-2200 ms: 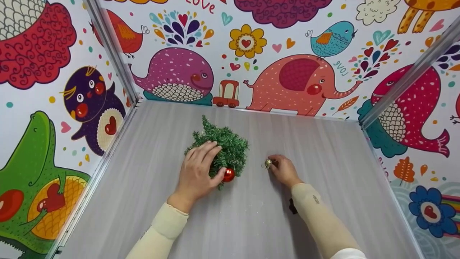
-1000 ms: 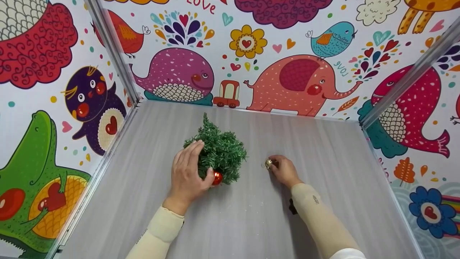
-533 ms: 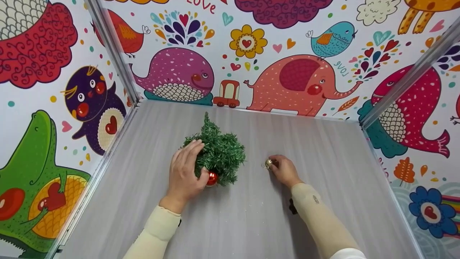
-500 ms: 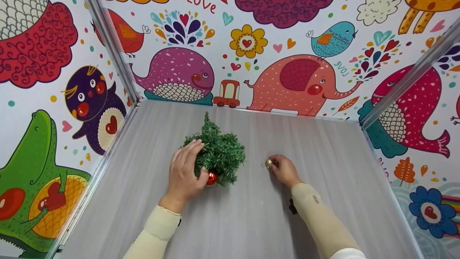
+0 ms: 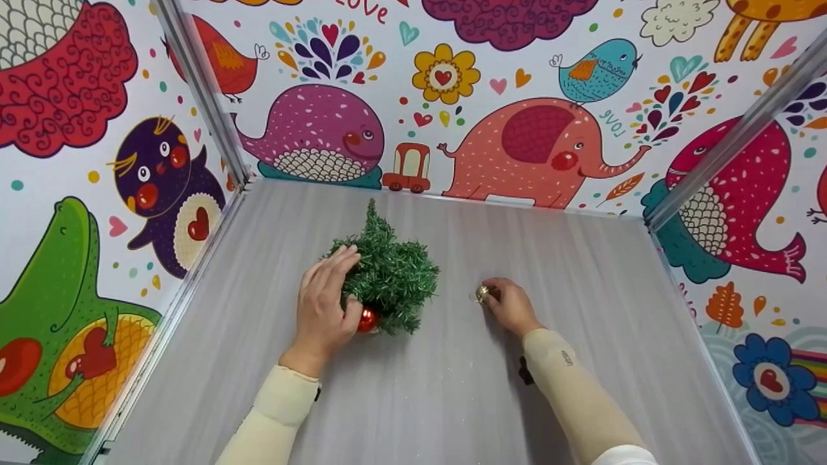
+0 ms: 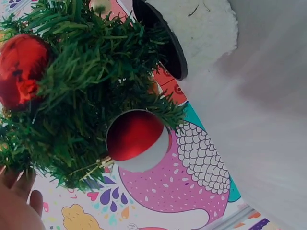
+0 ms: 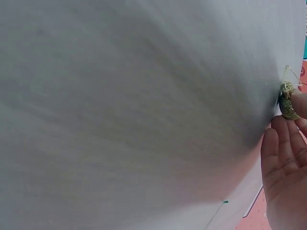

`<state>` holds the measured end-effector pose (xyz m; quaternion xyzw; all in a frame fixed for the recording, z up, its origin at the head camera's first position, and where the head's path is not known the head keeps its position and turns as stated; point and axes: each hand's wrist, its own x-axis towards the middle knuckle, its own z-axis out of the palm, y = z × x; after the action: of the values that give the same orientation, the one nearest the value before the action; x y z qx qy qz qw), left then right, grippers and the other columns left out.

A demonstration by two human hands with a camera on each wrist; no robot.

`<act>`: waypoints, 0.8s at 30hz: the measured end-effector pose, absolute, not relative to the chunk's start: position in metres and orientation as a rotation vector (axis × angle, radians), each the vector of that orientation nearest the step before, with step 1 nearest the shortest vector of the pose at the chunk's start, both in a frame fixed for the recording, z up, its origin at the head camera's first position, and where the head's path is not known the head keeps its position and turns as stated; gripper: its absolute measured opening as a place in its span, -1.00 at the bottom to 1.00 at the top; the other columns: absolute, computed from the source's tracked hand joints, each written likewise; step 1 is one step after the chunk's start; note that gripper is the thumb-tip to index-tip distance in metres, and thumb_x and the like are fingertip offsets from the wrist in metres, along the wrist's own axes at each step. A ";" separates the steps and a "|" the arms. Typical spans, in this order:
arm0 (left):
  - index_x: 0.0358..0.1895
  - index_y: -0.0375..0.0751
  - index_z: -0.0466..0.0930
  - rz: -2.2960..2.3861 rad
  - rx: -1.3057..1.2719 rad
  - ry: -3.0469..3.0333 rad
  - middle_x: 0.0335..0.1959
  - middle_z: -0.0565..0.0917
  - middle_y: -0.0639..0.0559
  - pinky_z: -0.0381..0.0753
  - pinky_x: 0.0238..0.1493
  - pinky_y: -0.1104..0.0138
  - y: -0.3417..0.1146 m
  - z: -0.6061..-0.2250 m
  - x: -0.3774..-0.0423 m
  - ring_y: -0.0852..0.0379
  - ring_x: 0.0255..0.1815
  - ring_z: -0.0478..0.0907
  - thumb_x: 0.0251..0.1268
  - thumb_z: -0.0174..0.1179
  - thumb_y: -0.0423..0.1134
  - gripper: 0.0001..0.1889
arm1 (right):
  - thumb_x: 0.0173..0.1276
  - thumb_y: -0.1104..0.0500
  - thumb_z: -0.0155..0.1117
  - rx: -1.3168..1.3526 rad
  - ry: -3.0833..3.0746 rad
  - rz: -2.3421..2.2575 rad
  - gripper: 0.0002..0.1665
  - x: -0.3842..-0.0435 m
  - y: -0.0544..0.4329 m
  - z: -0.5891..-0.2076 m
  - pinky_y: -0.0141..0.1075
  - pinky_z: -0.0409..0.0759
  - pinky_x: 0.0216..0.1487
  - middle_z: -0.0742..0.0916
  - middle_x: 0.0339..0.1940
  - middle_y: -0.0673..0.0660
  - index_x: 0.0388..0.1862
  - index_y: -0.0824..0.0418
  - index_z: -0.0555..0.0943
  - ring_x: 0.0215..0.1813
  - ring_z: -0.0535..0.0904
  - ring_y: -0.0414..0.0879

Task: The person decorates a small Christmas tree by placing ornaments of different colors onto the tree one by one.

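A small green Christmas tree (image 5: 397,281) stands left of the middle of the table. My left hand (image 5: 323,303) grips its left side, fingers among the branches and thumb beside a red bauble (image 5: 366,319). In the left wrist view two shiny red baubles hang on the tree (image 6: 81,91), one at the left and another red bauble (image 6: 136,136) nearer the middle. Its base shows a dark rim and a pale, rough part. Right of the tree, my right hand (image 5: 513,307) pinches a small gold bauble (image 7: 289,105) with a string loop, low over the table.
The pale grey table (image 5: 439,400) carries a few glittering specks near the front. Walls printed with cartoon animals (image 5: 530,152) rise at the back and both sides, with metal posts (image 5: 203,90) at the corners.
My left hand has moved left and turned the tree, which has also shifted slightly left. The red bauble has moved left along with the thumb. My right hand stays in place with the gold bauble.
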<state>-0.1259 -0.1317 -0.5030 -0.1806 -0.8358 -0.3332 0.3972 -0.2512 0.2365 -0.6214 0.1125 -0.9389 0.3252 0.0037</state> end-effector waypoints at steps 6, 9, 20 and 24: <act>0.28 -0.25 0.51 -0.836 -0.457 -2.113 0.31 0.54 -0.07 0.27 0.32 0.00 -0.135 -0.502 -0.129 -0.08 0.34 0.43 -0.05 -0.08 -0.39 -0.34 | 0.34 0.29 0.35 0.367 -2.933 1.016 -0.70 -0.250 0.236 -0.622 -0.11 0.62 0.00 0.72 -0.06 0.15 0.05 0.30 0.66 -0.04 0.67 0.01; 0.28 -0.24 0.51 -0.842 -0.453 -2.115 0.31 0.54 -0.07 0.26 0.33 0.00 -0.136 -0.501 -0.129 -0.07 0.35 0.43 -0.04 -0.08 -0.41 -0.34 | 0.33 0.32 0.35 0.394 -2.917 1.014 -0.70 -0.250 0.237 -0.622 -0.10 0.63 -0.04 0.71 -0.08 0.17 0.04 0.32 0.66 -0.06 0.68 0.02; 0.28 -0.23 0.52 -0.879 -0.419 -2.127 0.29 0.56 -0.10 0.23 0.35 -0.02 -0.140 -0.499 -0.130 -0.05 0.35 0.42 -0.01 -0.13 -0.46 -0.35 | 0.35 0.32 0.32 0.373 -2.952 1.006 -0.70 -0.249 0.236 -0.619 -0.11 0.63 0.00 0.71 -0.05 0.19 0.06 0.33 0.65 -0.02 0.67 0.03; 0.29 -0.23 0.51 -0.880 -0.420 -2.128 0.29 0.55 -0.10 0.23 0.35 -0.02 -0.139 -0.499 -0.130 -0.05 0.36 0.41 0.00 -0.13 -0.46 -0.34 | 0.36 0.31 0.32 0.374 -2.954 0.999 -0.69 -0.249 0.236 -0.619 -0.10 0.62 0.00 0.71 -0.05 0.20 0.07 0.33 0.65 -0.04 0.67 0.03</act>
<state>-0.1297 -0.1394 -0.4988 -0.1652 -0.8371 -0.3464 0.3899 -0.2488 0.2363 -0.6194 0.1192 -0.9405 0.3181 0.0005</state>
